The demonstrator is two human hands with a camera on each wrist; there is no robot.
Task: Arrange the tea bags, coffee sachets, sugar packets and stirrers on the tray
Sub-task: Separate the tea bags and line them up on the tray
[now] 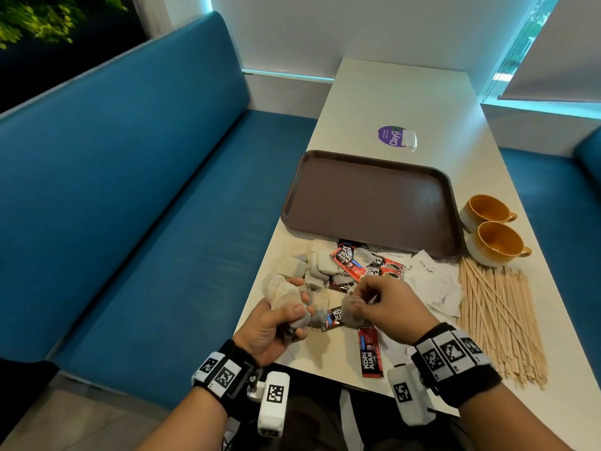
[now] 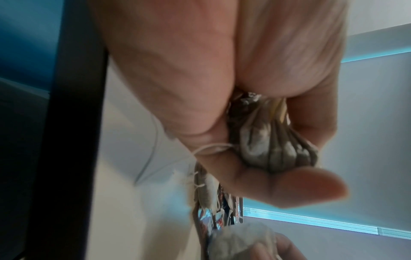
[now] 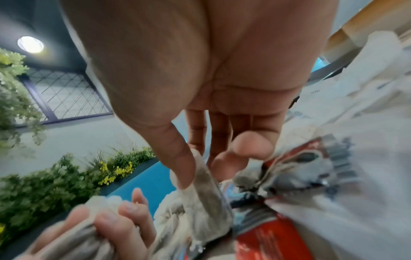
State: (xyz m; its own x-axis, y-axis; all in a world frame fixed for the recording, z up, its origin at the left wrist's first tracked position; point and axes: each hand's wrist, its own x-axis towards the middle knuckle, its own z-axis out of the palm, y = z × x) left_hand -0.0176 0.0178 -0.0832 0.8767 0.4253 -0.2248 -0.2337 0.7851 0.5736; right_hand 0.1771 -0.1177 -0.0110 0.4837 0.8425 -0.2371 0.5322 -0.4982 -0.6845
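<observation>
My left hand [image 1: 286, 315] grips a bunch of grey tea bags [image 1: 282, 296] at the table's near left edge; the left wrist view shows the tea bags [image 2: 273, 149] squeezed in my fist. My right hand [image 1: 374, 299] pinches one tea bag [image 1: 351, 312] between thumb and forefinger, seen also as a tea bag [image 3: 206, 198] in the right wrist view. More tea bags [image 1: 312, 266] and red coffee sachets [image 1: 349, 260] lie mixed in front of the brown tray [image 1: 367, 193], which holds nothing. White sugar packets [image 1: 434, 281] and wooden stirrers [image 1: 500, 317] lie to the right.
Two orange cups [image 1: 491, 229] stand beside the tray's right edge. A purple sticker and clear holder [image 1: 396, 138] sit beyond the tray. A red coffee sachet [image 1: 370, 353] lies near the table's front edge. A blue bench [image 1: 146, 190] runs along the left.
</observation>
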